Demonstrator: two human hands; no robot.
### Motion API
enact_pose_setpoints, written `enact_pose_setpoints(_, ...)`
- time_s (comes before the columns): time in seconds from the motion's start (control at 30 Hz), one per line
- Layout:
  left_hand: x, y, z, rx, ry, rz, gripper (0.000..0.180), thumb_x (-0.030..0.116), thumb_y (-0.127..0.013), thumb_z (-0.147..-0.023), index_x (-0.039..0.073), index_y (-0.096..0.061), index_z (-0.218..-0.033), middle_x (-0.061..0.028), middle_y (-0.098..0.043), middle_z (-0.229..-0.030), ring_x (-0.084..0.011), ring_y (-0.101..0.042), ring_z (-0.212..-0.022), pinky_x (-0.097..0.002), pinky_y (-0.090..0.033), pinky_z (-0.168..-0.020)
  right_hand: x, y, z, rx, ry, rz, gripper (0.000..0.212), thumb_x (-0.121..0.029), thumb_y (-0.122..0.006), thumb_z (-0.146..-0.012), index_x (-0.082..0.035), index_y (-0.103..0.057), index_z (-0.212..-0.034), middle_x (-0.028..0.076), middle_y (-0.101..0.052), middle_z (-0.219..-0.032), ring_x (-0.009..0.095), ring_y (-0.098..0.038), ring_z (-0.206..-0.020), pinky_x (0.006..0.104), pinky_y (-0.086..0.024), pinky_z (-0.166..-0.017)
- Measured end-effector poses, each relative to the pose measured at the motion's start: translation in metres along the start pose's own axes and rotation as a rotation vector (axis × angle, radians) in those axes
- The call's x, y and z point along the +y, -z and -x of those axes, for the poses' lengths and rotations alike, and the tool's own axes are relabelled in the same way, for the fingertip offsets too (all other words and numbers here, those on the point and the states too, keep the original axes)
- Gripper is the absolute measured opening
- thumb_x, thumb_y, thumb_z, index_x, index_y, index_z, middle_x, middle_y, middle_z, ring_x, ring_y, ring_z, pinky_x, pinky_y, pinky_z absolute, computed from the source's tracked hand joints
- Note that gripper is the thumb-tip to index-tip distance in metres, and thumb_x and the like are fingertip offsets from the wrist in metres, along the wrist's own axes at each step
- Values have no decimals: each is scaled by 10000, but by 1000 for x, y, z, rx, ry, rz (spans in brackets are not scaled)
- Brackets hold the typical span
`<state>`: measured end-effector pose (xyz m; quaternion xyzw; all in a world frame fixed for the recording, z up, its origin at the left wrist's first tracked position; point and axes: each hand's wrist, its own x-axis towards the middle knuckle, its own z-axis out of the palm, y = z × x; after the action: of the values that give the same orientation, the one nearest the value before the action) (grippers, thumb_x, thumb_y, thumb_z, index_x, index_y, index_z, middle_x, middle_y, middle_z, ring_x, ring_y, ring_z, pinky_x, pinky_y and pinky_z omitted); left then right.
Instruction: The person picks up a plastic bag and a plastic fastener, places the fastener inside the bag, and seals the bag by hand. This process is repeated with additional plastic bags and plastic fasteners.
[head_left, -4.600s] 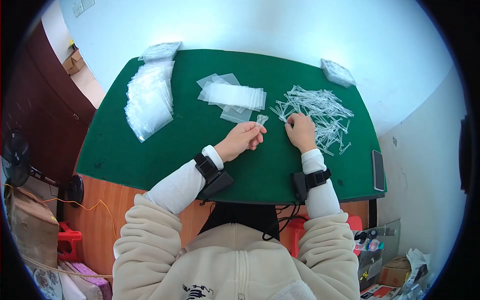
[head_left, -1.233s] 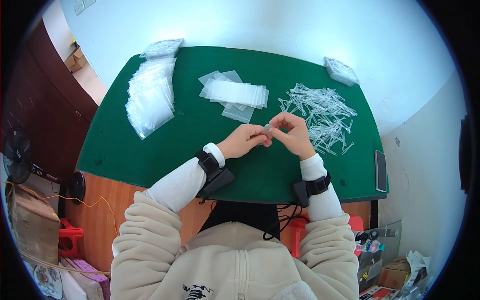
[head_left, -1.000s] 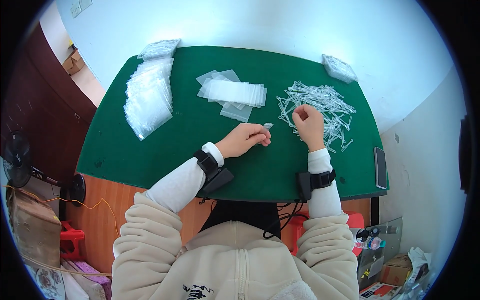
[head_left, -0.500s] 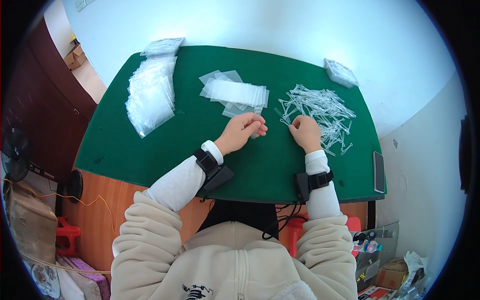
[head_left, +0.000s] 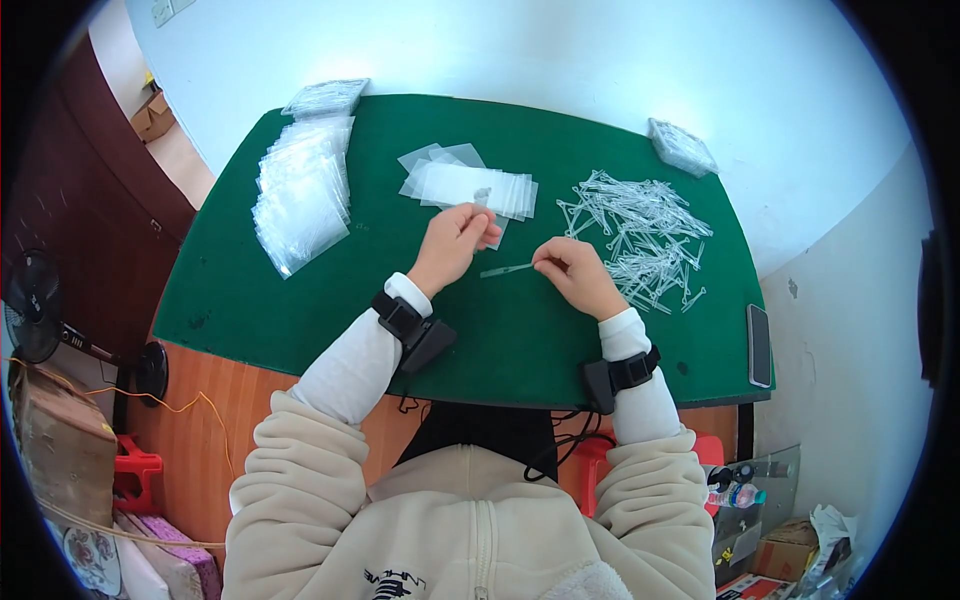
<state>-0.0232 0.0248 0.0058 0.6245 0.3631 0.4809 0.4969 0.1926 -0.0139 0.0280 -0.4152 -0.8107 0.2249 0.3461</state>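
My right hand (head_left: 572, 275) pinches one thin clear plastic pipette (head_left: 505, 269), held level above the green table (head_left: 300, 300) and pointing left. My left hand (head_left: 452, 243) reaches to the near edge of a small stack of clear flat bags (head_left: 465, 185), its fingers closing on the corner of one bag. A loose heap of the same clear pipettes (head_left: 640, 235) lies just right of my right hand.
A big stack of clear bags (head_left: 300, 190) lies at the table's left. Bundles of bags sit at the far left corner (head_left: 325, 97) and far right corner (head_left: 682, 146). A dark phone (head_left: 759, 345) rests near the right edge. A fan (head_left: 30, 320) stands on the floor at left.
My right hand went to the pipette heap and came back holding one pipette. My left hand moved up from the table's middle to the small stack of bags.
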Motion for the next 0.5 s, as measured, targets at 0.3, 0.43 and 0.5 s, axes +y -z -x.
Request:
enact_pose_setpoints(0.3, 15, -20, 12, -386, 258, 87, 224, 166, -445, -937, -15, -551, -1017, -96, -629, -899, -151, -622, -785, -261, -503, -699, -1, 8, -1, 90, 86, 2, 70, -44, -647, -755, -14, -613, -809, 74, -566, -707, 194, -545, -605, 282, -433, -550)
enact_pose_setpoints(0.43, 17, -23, 12, -446, 324, 150, 233, 175, -447, -939, -15, -549, -1026, -95, -627, -899, -156, -623, -785, -261, -505, -707, -3, 9, -1, 184, 24, -2, 94, -28, -669, -732, -19, -621, -812, 63, -565, -703, 160, -533, -586, 262, -423, -533)
enact_pose_setpoints(0.5, 18, -25, 13, -460, 328, 161, 227, 170, -452, -938, -16, -551, -1021, -93, -628, -894, -151, -625, -777, -255, -504, -692, -4, 9, -1, 245, 57, -19, 110, -21, -682, -718, -22, -625, -812, 53, -565, -696, 139, -522, -567, 252, -417, -524)
